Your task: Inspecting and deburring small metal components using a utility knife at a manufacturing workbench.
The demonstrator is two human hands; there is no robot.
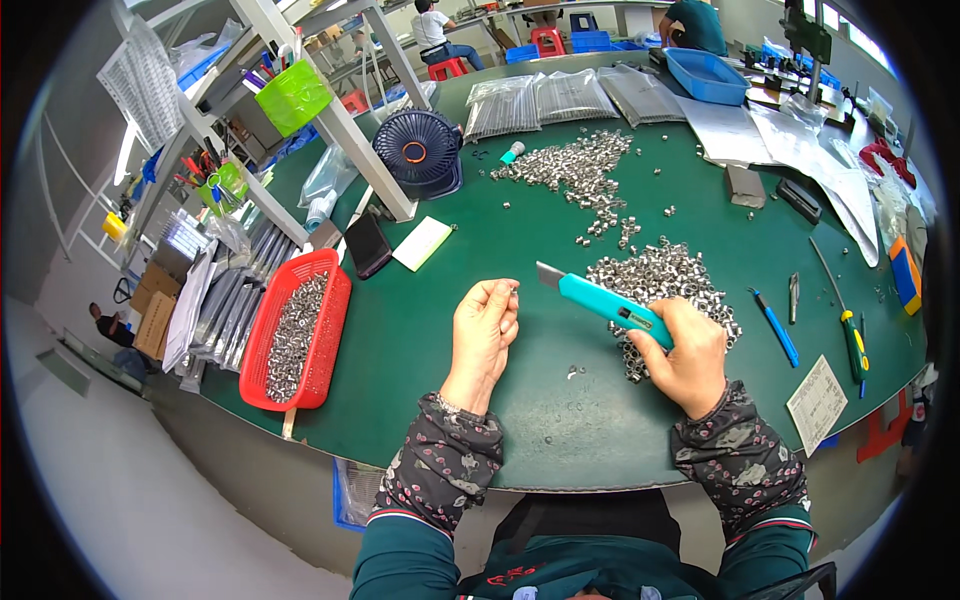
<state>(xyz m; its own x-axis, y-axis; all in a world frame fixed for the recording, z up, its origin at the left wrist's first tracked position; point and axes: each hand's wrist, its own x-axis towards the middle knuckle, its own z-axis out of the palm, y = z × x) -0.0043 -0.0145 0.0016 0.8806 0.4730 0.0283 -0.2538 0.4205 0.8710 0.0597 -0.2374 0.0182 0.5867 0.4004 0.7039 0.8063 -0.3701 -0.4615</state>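
Head view. The left hand [483, 330] is curled shut, pinching 1 small metal part [514, 291] between thumb and fingertips, raised just above the green table [420, 320]. The right hand [688, 355] is clenched around a teal knife [603, 300], whose short blade is out and points up-left toward the pinched part; blade and part stand near each other but apart. The right hand rests at the near edge of a pile [665, 275] of like metal parts. A 2nd heap [575, 165] lies farther back, with strays between the 2. A few loose bits [574, 372] lie on the table between the hands. A red basket [296, 330] at far left holds more parts. A fan [417, 148], a phone [367, 243] and a white pad [422, 243] sit behind the left hand; a blue pen [775, 325] and a screwdriver [848, 325] lie to the right.

Step in hand, as judged: trimming 1 part with the blade. The next move calls for bringing the edge to the part with a steady pinch, the fingertips kept out of the cutting line, since the part is tiny and could slip.
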